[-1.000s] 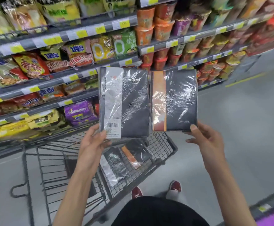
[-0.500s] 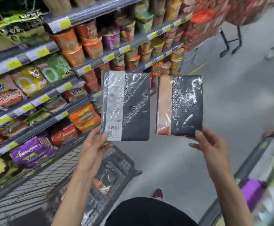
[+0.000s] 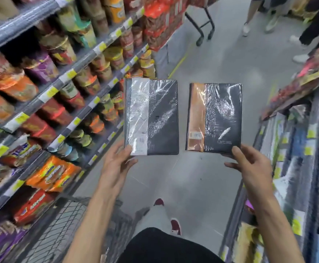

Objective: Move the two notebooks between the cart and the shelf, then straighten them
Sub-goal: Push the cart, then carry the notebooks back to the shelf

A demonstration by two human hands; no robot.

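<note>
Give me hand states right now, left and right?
Left hand: closed on the notebook with the white band, pinching its lower corner.
Right hand: closed on the notebook with the orange band, same grip.

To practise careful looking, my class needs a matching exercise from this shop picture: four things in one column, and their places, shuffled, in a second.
Things
1. black wrapped notebook with silver-white band
2. black wrapped notebook with copper band
3. grey wire shopping cart
4. dark red shoes

Places
A. gripped by the right hand
B. bottom left, beside the snack shelves
C. gripped by the left hand
D. on the grey floor, bottom centre

Pairs: 1-C, 2-A, 3-B, 4-D.
</note>
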